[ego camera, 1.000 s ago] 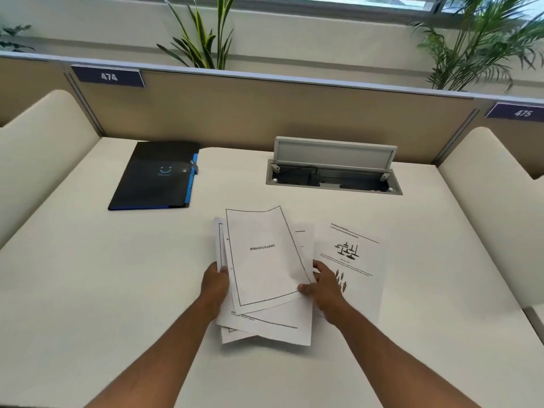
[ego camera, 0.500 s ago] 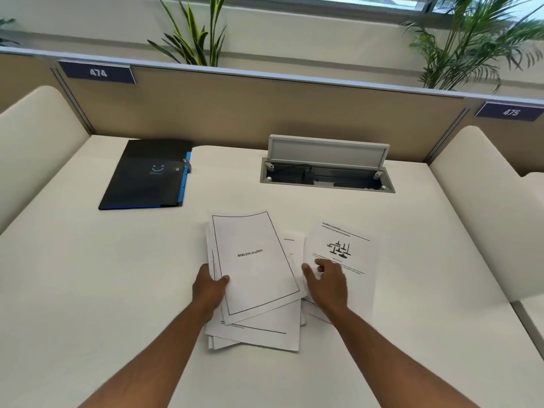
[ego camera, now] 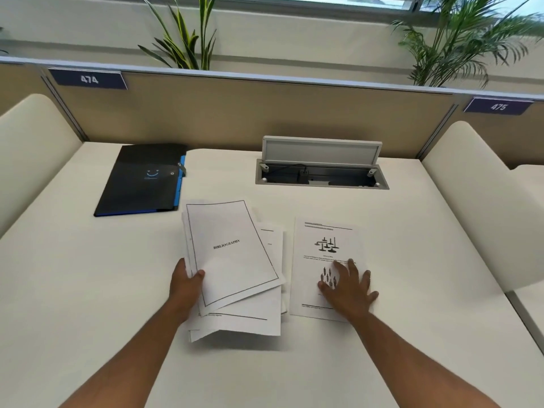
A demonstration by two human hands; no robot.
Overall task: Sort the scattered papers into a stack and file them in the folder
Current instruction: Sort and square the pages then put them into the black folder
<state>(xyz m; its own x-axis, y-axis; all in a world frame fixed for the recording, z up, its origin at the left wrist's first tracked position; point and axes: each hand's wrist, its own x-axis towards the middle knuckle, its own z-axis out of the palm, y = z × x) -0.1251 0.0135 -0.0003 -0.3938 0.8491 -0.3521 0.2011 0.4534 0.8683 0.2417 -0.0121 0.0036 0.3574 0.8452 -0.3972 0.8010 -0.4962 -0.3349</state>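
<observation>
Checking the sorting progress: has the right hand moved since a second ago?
Yes. The right hand left the BIBLIOGRAPHY paper stack and moved right onto the separate white diagram sheet, fingers spread flat.

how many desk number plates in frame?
2. Plate 474 sits on the partition's far left, above the black folder. Plate 475 sits on the partition's far right. Any others would lie outside the frame.

Obscured and illegible items
Lower sheets of the paper stack (ego camera: 241,322) are lying mostly covered; body text on the diagram sheet (ego camera: 323,231) is reading too small; palm plant (ego camera: 459,39) is running off frame.
</observation>
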